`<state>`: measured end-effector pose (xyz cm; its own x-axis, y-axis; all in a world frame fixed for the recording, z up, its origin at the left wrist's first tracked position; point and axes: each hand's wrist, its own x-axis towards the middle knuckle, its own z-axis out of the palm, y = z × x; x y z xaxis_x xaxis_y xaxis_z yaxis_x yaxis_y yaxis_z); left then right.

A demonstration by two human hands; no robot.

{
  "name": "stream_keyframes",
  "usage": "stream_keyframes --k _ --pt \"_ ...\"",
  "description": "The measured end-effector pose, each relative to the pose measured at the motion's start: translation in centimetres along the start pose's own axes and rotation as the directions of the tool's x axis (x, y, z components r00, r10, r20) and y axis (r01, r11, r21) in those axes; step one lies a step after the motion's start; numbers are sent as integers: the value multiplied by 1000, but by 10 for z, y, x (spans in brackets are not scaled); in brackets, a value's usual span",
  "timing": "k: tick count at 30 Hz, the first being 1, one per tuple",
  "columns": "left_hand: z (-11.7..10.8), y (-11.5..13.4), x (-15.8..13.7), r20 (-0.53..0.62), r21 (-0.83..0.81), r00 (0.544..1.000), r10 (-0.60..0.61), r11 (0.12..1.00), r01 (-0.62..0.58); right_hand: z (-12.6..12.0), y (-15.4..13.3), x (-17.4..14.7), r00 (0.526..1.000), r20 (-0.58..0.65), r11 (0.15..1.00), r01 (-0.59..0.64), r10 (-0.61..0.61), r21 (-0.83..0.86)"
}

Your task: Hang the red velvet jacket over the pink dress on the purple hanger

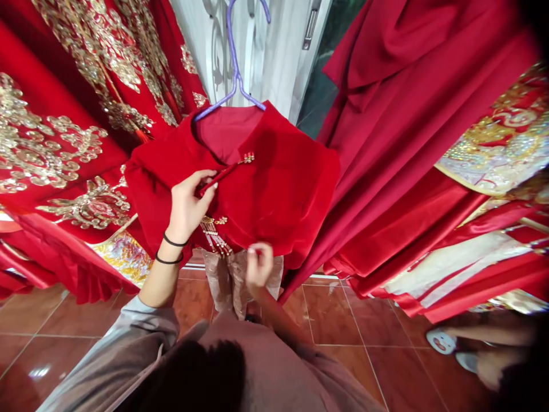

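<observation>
A red velvet jacket point(283, 189) hangs in front of me on a purple hanger point(235, 71). My left hand point(189, 200), with two dark bands at the wrist, pinches the edge of the jacket's front opening between thumb and fingers. Near the collar, a small beaded clasp point(246, 157) sits on the other front panel. Lower down, a beaded tassel ornament point(214, 233) hangs from the front. My right hand point(259, 263) is by the lower hem with its fingers curled together. It is slightly blurred, and what it holds, if anything, cannot be made out.
Red garments with gold sequin embroidery point(81, 143) hang on the left. Plain dark red cloth point(386, 97) drapes at right, beside more red and gold garments point(501, 137). A white metal door point(274, 51) stands behind. Another person's slippered foot point(441, 341) rests on the tiled floor point(343, 372).
</observation>
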<state>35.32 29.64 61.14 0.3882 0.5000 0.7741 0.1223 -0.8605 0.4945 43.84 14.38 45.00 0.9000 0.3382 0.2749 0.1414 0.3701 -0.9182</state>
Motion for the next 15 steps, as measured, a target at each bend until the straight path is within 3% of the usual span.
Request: stream_keyframes --k 1,2,6,12,15 --pt "-3 -1 0 -13 -14 999 -36 999 35 -21 10 5 990 -97 995 -98 101 32" --pt "-6 -3 1 -15 -37 998 -65 997 64 -40 17 14 978 -114 984 -167 173 62" --pt "-14 -9 6 19 -147 990 -137 979 139 -88 30 55 916 53 901 -401 398 164" --pt "3 -9 7 85 -170 971 -222 957 233 -98 54 52 844 46 810 -528 535 255" --pt "-17 -25 -13 150 -255 949 -276 917 307 -103 74 50 838 34 800 -531 545 279"
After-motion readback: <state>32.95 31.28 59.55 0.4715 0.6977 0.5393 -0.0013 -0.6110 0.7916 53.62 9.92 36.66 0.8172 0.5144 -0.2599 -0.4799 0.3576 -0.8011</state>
